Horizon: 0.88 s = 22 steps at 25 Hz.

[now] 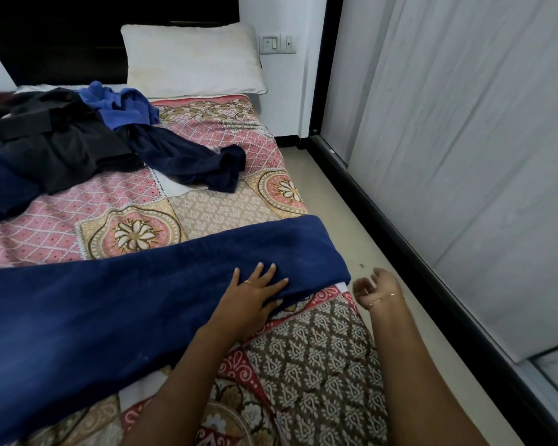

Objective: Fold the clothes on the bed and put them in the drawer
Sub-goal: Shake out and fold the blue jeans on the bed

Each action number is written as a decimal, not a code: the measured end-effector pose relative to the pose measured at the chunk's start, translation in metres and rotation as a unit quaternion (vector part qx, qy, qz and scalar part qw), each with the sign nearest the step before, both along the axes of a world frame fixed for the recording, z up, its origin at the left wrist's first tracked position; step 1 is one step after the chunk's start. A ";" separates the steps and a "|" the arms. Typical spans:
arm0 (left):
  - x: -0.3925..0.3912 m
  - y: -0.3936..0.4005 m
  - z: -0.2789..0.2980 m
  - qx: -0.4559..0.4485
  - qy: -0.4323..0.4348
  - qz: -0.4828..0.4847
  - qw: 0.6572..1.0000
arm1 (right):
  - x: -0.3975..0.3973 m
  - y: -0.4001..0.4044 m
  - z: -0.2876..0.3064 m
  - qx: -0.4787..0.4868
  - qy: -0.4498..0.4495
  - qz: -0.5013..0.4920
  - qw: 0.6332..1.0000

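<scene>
Early stage, by my read: no folded stack anywhere on the bed (226, 217) and no drawer in view, so nothing looks put away yet.

Left to right: far left, a heap w/ a black garment (55, 133) on top of dark navy cloth; a blue garment (123, 106) crumpled just right of it; a navy garment (190, 162) trailing toward mid-bed. Near side, a long navy garment (126, 300) lies flat across the bed, possibly trousers, can't tell for sure.

Left hand (252, 297) rests flat on its right end, fingers spread, pressing/smoothing. Right hand (376, 286) hangs just off the bed edge, fingers loosely curled, holding nothing.

Count: approx 4 garments visible (heap may hide more), 1 pillow (190, 59), 2 hands. Left to do: fold all, then the drawer.
</scene>
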<state>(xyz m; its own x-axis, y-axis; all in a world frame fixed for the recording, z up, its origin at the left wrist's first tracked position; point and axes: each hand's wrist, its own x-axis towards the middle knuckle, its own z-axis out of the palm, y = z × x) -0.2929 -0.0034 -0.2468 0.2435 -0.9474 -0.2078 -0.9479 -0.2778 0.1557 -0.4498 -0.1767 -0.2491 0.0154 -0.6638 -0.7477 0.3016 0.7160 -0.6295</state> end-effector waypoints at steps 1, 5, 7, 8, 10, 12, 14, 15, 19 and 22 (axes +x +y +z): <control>-0.001 -0.001 -0.001 0.006 -0.010 -0.010 1.000 | 0.007 0.004 0.001 0.002 -0.008 0.030 1.000; -0.003 0.000 -0.007 0.022 -0.034 -0.052 0.998 | 0.021 0.015 0.009 -0.019 0.061 0.154 0.986; -0.004 0.001 -0.006 0.014 -0.031 -0.060 0.998 | 0.017 0.013 0.015 0.012 0.027 0.165 0.986; -0.003 0.000 -0.005 0.002 -0.018 -0.062 0.998 | 0.015 0.011 0.017 0.028 0.008 0.160 0.987; -0.004 -0.002 0.002 -0.003 0.036 -0.056 0.998 | 0.014 0.004 0.014 0.038 -0.027 0.127 0.991; -0.007 -0.004 0.002 -0.003 0.062 -0.063 0.996 | 0.018 -0.001 0.009 0.038 -0.054 0.083 0.994; -0.010 -0.003 0.000 0.009 0.031 -0.080 0.996 | 0.023 -0.006 0.000 0.047 -0.049 0.063 0.996; -0.010 -0.003 -0.002 0.007 0.027 -0.075 0.997 | 0.024 -0.006 -0.003 0.046 -0.052 0.057 0.996; -0.012 -0.008 -0.004 -0.036 -0.018 -0.028 0.999 | 0.026 -0.006 -0.010 0.023 -0.097 0.051 0.994; -0.013 -0.008 -0.012 0.009 0.037 -0.006 0.999 | 0.025 -0.019 -0.006 -0.032 -0.149 -0.021 0.988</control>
